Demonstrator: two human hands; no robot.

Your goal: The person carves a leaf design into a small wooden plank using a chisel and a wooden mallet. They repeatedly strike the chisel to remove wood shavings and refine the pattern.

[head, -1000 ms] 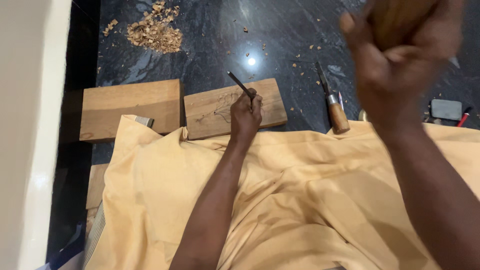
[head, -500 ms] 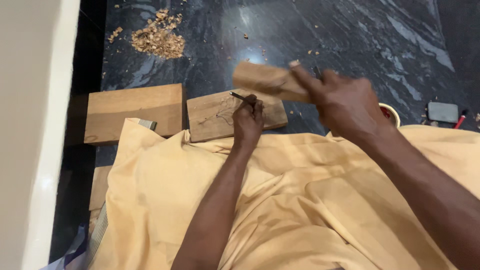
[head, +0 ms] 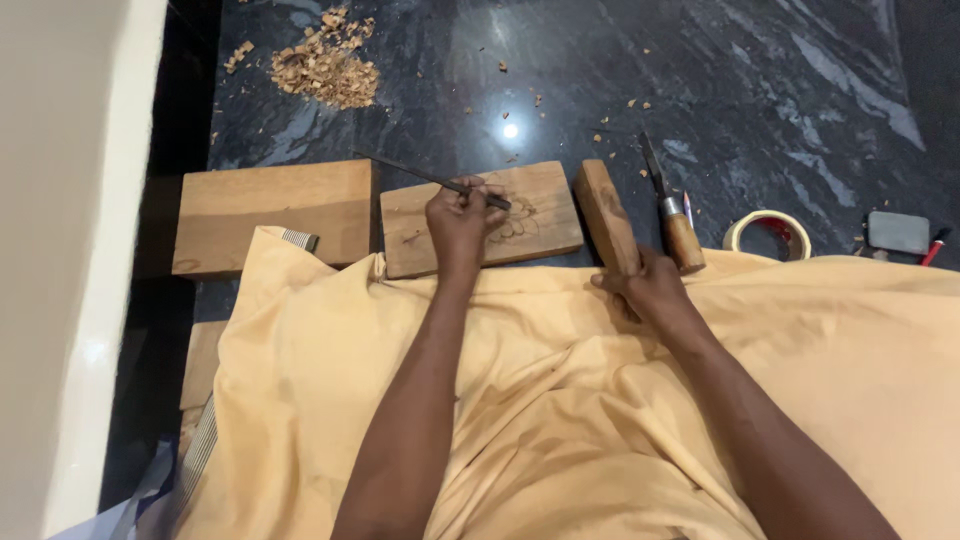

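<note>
My left hand (head: 460,222) grips a thin dark metal carving tool (head: 425,178) and rests on a small wooden block (head: 545,215) that bears a faint carved flower outline. The tool's tip touches the block near the carving. My right hand (head: 650,285) holds the lower end of a wooden mallet-like stick (head: 603,212), which lies on the floor just right of the block. Both forearms stretch over a yellow cloth (head: 520,400) covering my lap.
A larger wooden plank (head: 270,210) lies left of the block. A wooden-handled chisel (head: 670,215), a tape roll (head: 768,230) and a grey stone (head: 897,232) sit at the right. Wood shavings (head: 325,65) are piled on the dark marble floor. A white wall (head: 70,250) runs along the left.
My right hand has come down from a raised position with the wooden stick and set it on the floor beside the block. The left hand has stayed on the block with the tool.
</note>
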